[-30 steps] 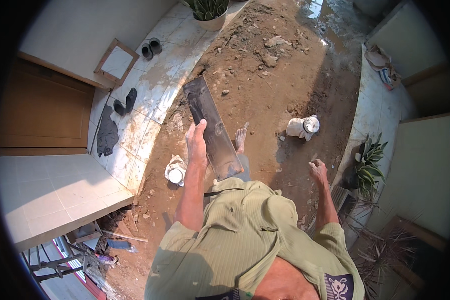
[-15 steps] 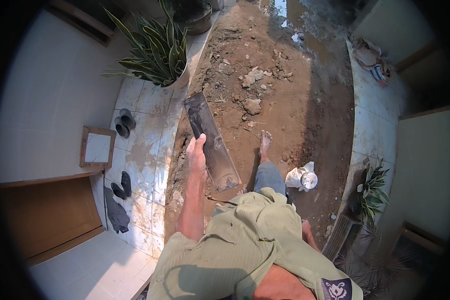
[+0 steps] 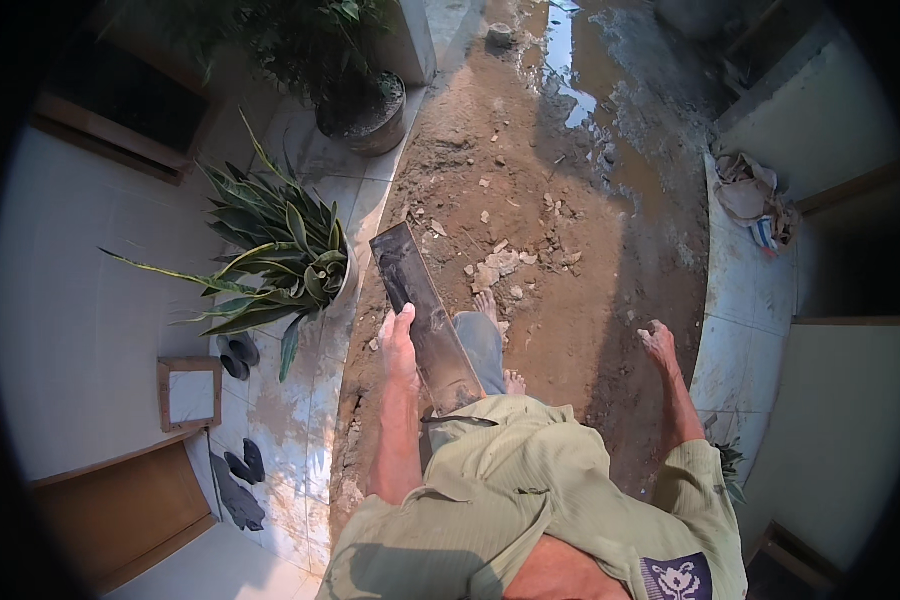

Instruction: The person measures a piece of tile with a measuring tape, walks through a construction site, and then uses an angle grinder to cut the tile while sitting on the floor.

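Dark, flat rectangular board (image 3: 425, 310) juts forward above the brown dirt path (image 3: 570, 250), its left edge gripped by the left hand (image 3: 400, 345) with fingers wrapped round it. Right hand (image 3: 658, 342) hangs loosely half-open, holding nothing, over bare dirt. Spiky green potted plant (image 3: 290, 265) crowds the board's left; open path lies ahead.

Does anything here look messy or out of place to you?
Yes. The dirt path is strewn with broken rubble just ahead of the person's bare feet, and a puddle lies farther up. A crumpled cloth lies dumped on the tiled ledge. The left hand grips a long dark plank; the right hand is empty.
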The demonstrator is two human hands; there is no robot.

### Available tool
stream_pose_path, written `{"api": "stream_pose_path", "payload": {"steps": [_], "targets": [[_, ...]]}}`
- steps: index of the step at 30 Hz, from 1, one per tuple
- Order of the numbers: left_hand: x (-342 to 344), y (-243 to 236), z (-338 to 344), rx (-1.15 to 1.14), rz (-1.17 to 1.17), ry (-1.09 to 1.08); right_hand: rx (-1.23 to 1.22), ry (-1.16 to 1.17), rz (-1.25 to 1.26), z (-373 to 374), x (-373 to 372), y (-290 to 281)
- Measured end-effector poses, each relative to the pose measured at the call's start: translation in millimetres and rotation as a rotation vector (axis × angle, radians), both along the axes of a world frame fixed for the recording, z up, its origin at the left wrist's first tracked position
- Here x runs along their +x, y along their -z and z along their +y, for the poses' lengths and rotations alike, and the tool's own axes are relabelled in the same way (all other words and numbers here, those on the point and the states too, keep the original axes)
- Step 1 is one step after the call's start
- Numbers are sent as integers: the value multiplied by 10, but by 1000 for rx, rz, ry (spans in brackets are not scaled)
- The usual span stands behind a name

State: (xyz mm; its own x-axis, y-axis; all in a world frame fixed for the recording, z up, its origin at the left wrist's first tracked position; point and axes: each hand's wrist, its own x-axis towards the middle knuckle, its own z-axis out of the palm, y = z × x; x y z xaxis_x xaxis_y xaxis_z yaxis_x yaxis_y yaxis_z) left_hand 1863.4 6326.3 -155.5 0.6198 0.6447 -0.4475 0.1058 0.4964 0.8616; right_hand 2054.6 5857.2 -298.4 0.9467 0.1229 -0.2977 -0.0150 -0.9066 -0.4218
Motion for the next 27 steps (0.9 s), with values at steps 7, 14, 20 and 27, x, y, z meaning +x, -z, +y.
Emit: {"api": "stream_pose_path", "payload": {"steps": [7, 14, 20, 27], "targets": [[2518, 242, 940, 85, -35, 18, 136, -12, 112, 1670, 2274, -113], [4768, -405, 1593, -65, 4, 203, 25, 111, 446, 1556, 2653, 438], [6793, -410, 2178, -202, -54, 172, -90, 249, 484, 1785, 3410, 289], [9269, -364, 2789, -50, 65, 95, 96, 213, 549, 3012, 7304, 100]]}}
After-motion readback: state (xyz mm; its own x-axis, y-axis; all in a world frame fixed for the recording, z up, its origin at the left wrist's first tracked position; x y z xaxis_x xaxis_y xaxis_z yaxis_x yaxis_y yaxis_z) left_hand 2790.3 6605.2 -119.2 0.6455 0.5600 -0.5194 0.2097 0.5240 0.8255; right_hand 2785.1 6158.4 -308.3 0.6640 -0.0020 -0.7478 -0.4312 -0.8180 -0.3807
